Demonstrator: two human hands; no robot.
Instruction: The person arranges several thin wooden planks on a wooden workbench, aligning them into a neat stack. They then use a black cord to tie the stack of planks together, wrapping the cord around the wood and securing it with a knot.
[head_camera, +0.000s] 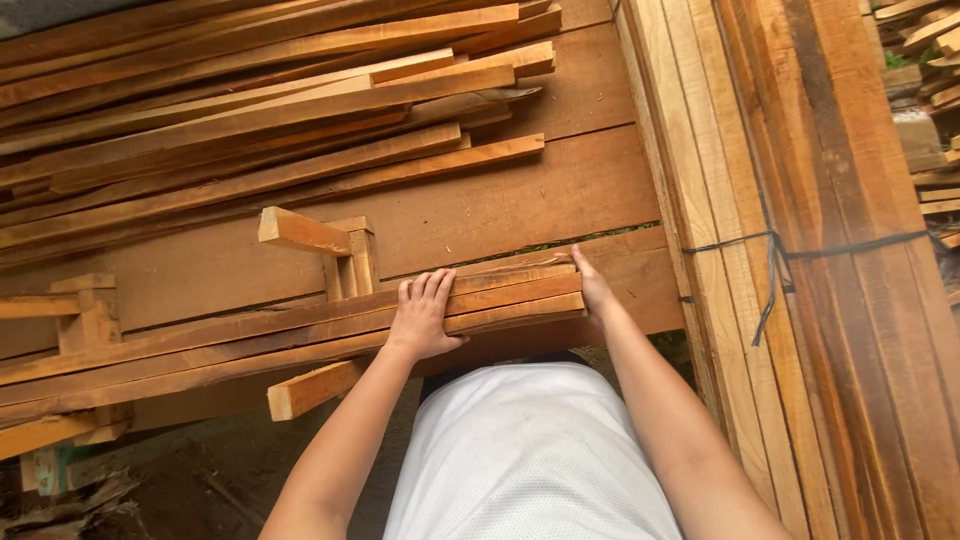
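A: State the position of the left hand (422, 315).

B: It lies palm down on top of a bundle of thin wooden strips (250, 345), a little way back from the strips' near ends. The fingers (428, 288) are extended and held close together, pressing flat on the upper strip. They are not curled around it.

A: And the right hand (594, 288)?

B: It sits at the end face of the same bundle. The palm is against the strip ends and the thumb reaches up over the top edge. Whether the remaining fingers wrap beneath cannot be determined; they are hidden.

A: Locate the bundle.

B: It runs from the lower left toward the centre and rests in a small wooden cradle (345, 255) of short upright blocks and cross pieces. A second such support (90, 320) stands further left.

A: Surroundings?

B: A loose pile of longer strips (250, 110) lies on wide boards (590, 190) behind the cradle. To the right is a stack of planks (850, 330) tied with dark cord (775, 270). The person's white garment (525, 450) fills the lower centre.
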